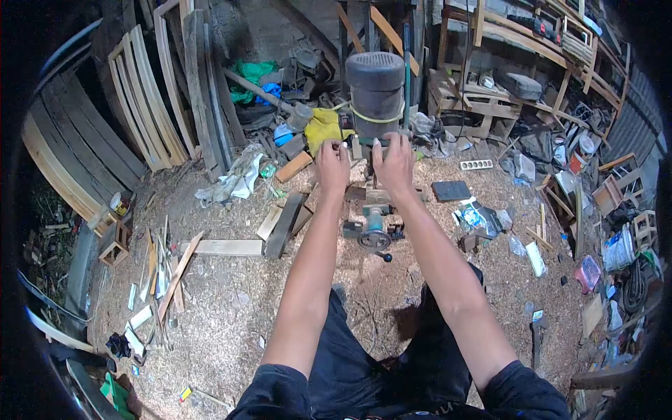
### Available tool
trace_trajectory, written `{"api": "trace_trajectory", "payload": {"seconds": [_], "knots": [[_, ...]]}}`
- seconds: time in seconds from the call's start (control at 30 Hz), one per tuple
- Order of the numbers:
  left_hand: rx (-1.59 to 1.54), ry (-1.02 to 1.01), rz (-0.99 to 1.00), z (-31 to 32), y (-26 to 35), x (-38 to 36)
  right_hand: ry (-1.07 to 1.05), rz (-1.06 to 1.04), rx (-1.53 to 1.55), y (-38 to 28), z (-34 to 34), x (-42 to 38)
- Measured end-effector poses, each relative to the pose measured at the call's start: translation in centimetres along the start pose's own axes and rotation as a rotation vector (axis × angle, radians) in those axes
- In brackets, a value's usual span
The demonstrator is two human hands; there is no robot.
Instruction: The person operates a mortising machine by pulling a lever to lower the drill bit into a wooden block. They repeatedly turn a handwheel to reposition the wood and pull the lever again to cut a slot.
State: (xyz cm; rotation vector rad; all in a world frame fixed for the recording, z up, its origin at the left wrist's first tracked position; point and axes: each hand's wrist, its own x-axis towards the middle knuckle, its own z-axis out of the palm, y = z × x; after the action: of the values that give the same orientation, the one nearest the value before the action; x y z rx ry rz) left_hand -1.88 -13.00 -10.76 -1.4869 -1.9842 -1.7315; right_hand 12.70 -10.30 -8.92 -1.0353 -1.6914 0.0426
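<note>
Both arms reach forward to a machine in the upper middle. My left hand point(332, 166) is closed at the machine's left side, beside a yellow cloth point(323, 129); what its fingers grip is too small to name. My right hand point(394, 164) has its fingers curled at the right side, and what they hold, if anything, is hidden. Just beyond the hands stands a dark cylindrical motor housing point(375, 91) with a yellowish band. Nearer to me, between the forearms, is a handwheel point(374, 241) on a greenish mount, with a black-knobbed lever point(387, 257) beside it.
Wood shavings cover the floor point(210, 308). Long boards point(143, 105) lean at the left. Wood offcuts point(231, 248) lie left of the machine, and a dark block point(451, 191) lies right. Wooden racks point(483, 105) and assorted clutter line the right side.
</note>
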Motion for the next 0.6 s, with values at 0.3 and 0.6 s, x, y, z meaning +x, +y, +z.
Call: {"api": "trace_trajectory", "payload": {"seconds": [0.3,0.6], "knots": [[0.115,0.123,0.03,3.5,-1.5,4.3,-0.004,-0.031,-0.002,1.4,1.8,2.6],[0.192,0.162,-0.024,4.0,-2.2,6.4,-0.006,0.017,0.082,2.5,2.4,3.5]]}}
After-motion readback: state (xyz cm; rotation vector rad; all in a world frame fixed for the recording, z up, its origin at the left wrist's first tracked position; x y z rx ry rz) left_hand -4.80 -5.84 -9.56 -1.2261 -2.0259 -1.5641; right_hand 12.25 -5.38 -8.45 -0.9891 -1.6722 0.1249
